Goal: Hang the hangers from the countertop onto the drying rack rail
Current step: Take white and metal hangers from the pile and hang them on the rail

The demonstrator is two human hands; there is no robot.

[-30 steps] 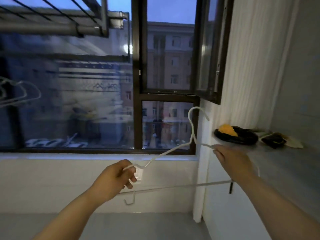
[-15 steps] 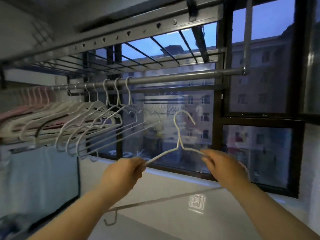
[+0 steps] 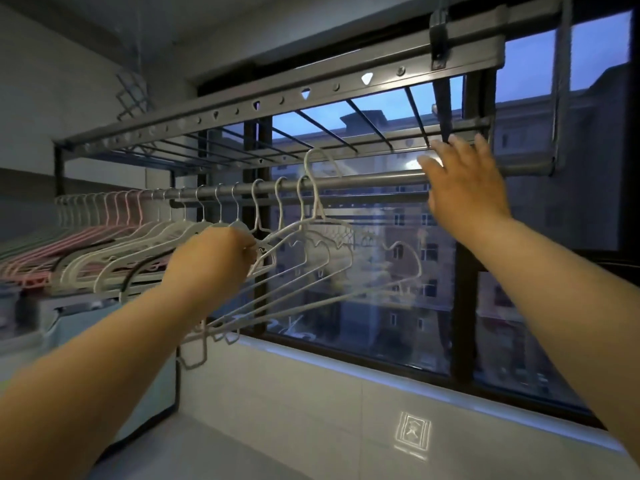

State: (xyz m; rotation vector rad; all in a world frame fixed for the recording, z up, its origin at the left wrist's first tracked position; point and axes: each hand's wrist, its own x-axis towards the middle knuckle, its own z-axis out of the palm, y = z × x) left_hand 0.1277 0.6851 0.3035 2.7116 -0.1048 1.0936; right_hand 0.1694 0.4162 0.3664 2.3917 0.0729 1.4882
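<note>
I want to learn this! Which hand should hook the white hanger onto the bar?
Left. The left hand grips the thin white wire hanger, its hook up at the grey metal rail. The right hand is open, further along the rail.

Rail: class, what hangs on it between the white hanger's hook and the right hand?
Nothing: the head view shows bare rail between white hanger and right hand.

No words, numbers or brand names can be read anywhere. A small square plate (image 3: 414, 434) on the tiled wall (image 3: 304, 407) below the window (image 3: 381, 282) bears a faint figure, too blurred to make out.
</note>
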